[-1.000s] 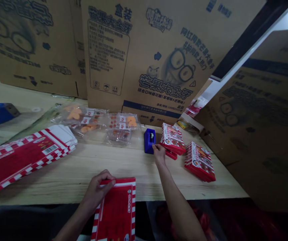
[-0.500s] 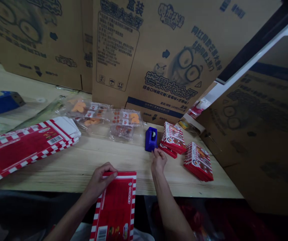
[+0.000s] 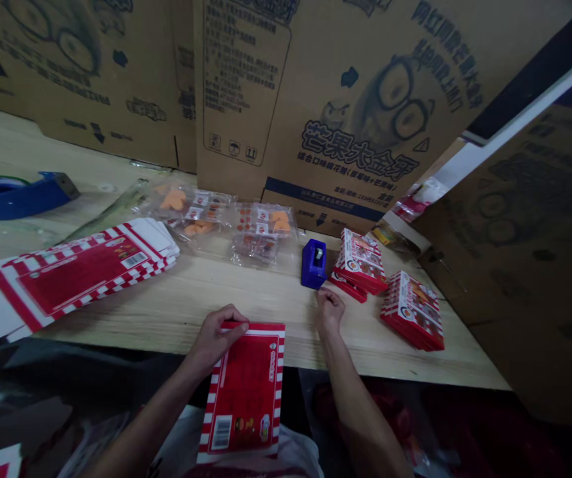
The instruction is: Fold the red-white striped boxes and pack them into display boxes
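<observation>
My left hand (image 3: 219, 335) is closed on the top left corner of a flat red packaging box (image 3: 249, 392) with white-striped edges. The box lies over the table's front edge and my lap, its barcode side facing up. My right hand (image 3: 330, 309) has its fingers curled into a pinch at the front end of a small blue tape dispenser (image 3: 314, 264). Whatever lies between those fingers is too small to make out. Right of the dispenser are stacked red-and-white boxes (image 3: 360, 261), with another stack (image 3: 412, 311) beyond my right hand.
A pile of flat red-striped boxes (image 3: 87, 269) lies on the left of the wooden table (image 3: 186, 292). Clear bags of orange pieces (image 3: 199, 211) lie behind. A larger blue tape dispenser (image 3: 22, 196) stands far left. Big cardboard cartons (image 3: 246, 133) wall off the back and right.
The view has shifted, so the table's things appear farther right and slightly higher. My right hand's fingers look more curled beside the dispenser. My left hand keeps its hold on the box.
</observation>
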`<state>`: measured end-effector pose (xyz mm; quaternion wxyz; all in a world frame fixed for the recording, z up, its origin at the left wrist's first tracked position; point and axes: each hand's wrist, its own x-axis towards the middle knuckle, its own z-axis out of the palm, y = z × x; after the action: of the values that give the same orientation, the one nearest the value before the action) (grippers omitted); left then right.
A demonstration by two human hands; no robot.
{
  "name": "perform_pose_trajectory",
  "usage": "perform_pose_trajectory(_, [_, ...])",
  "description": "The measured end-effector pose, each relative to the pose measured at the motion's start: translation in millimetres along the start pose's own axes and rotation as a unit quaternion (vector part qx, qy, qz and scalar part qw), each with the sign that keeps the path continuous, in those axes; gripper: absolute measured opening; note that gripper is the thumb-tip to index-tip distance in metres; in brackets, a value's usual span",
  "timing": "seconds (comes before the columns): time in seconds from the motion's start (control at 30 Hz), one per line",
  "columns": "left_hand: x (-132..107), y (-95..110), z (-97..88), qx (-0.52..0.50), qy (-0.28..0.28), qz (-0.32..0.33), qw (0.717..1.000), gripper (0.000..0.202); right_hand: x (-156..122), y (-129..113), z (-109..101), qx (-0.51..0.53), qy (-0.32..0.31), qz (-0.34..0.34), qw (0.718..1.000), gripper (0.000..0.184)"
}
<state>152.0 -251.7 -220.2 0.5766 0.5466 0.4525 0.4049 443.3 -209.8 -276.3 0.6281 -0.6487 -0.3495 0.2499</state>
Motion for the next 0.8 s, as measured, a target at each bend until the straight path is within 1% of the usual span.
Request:
perform_pose_trajectory(0.03, [-0.5, 0.7, -0.3, -0.001, -0.003, 0.006, 1.000, 0.018, -4.5, -4.9, -2.4, 0.004, -0.004, 0.008, 1.000, 0.030])
perform_pose_trajectory(0.1, [-1.1, 2.4, -0.3, -0.005, -0.019, 0.016, 1.000, 0.017, -12.2, -22.1, -6.1, 0.013, -0.039, 0.027, 0.999, 0.029])
perform_pose_trajectory(0.13, [-1.0, 3.2, 0.1, -0.009, -0.030, 0.019, 0.999, 0.016, -14.5, -34.8, -6.8, 0.014, -0.080, 0.038, 0.996, 0.029])
perform_pose_trajectory(0.17, [-0.8, 3.9, 0.8, -0.011, -0.041, 0.022, 0.999, 0.016, -15.4, -50.2, -6.1, 0.011, -0.143, 0.047, 0.989, 0.028])
perform_pose_trajectory(0.2, [-0.5, 4.5, 1.9, -0.013, -0.051, 0.022, 0.998, 0.015, -15.0, -67.6, -3.5, 0.004, -0.218, 0.053, 0.975, 0.027])
perform_pose_trajectory(0.23, [0.0, 5.1, 3.3, -0.013, -0.059, 0.023, 0.998, 0.015, -13.6, -86.2, 1.2, -0.015, -0.339, 0.052, 0.939, 0.027])
perform_pose_trajectory(0.27, [0.5, 5.8, 4.9, -0.010, -0.064, 0.025, 0.998, 0.015, -11.6, -105.1, 8.1, -0.037, -0.453, 0.042, 0.890, 0.027])
perform_pose_trajectory(0.3, [0.9, 6.6, 6.6, -0.006, -0.066, 0.029, 0.997, 0.014, -9.6, -122.9, 16.8, -0.058, -0.541, 0.023, 0.838, 0.027])
perform_pose_trajectory(0.33, [1.2, 7.6, 8.1, -0.001, -0.067, 0.033, 0.997, 0.014, -8.1, -138.8, 27.1, -0.082, -0.617, 0.001, 0.782, 0.028])
perform_pose_trajectory(0.37, [1.4, 8.6, 9.5, 0.004, -0.067, 0.038, 0.997, 0.013, -7.4, -151.7, 38.1, -0.108, -0.676, -0.021, 0.728, 0.030])
perform_pose_trajectory(0.43, [1.1, 11.0, 11.3, 0.010, -0.064, 0.048, 0.997, 0.013, -8.8, -167.4, 60.0, -0.162, -0.755, -0.062, 0.632, 0.032])
perform_pose_trajectory(0.47, [0.8, 12.2, 11.8, 0.011, -0.065, 0.051, 0.997, 0.013, -10.9, -170.3, 69.4, -0.187, -0.779, -0.083, 0.593, 0.032])
perform_pose_trajectory(0.5, [0.4, 13.3, 12.1, 0.010, -0.065, 0.054, 0.996, 0.013, -13.5, -170.5, 77.2, -0.209, -0.794, -0.104, 0.562, 0.032])
perform_pose_trajectory(0.53, [-0.1, 14.4, 12.2, 0.010, -0.065, 0.057, 0.996, 0.013, -16.5, -168.8, 83.1, -0.228, -0.801, -0.125, 0.539, 0.030])
perform_pose_trajectory(0.57, [-0.5, 15.3, 12.1, 0.011, -0.065, 0.059, 0.996, 0.013, -19.8, -166.2, 87.1, -0.247, -0.800, -0.149, 0.526, 0.028])
perform_pose_trajectory(0.6, [-0.9, 15.9, 12.0, 0.013, -0.067, 0.060, 0.996, 0.013, -23.1, -163.4, 89.2, -0.269, -0.790, -0.175, 0.522, 0.026])
perform_pose_trajectory(0.63, [-1.2, 16.4, 11.7, 0.017, -0.067, 0.060, 0.996, 0.012, -26.5, -161.0, 89.5, -0.295, -0.771, -0.201, 0.528, 0.024])
perform_pose_trajectory(0.73, [-1.9, 16.3, 10.6, 0.039, -0.060, 0.061, 0.996, 0.012, -36.0, -158.3, 82.4, -0.369, -0.687, -0.256, 0.571, 0.026])
perform_pose_trajectory(0.8, [-2.5, 15.7, 9.7, 0.050, -0.054, 0.059, 0.996, 0.012, -40.5, -157.5, 73.7, -0.391, -0.656, -0.252, 0.594, 0.027])
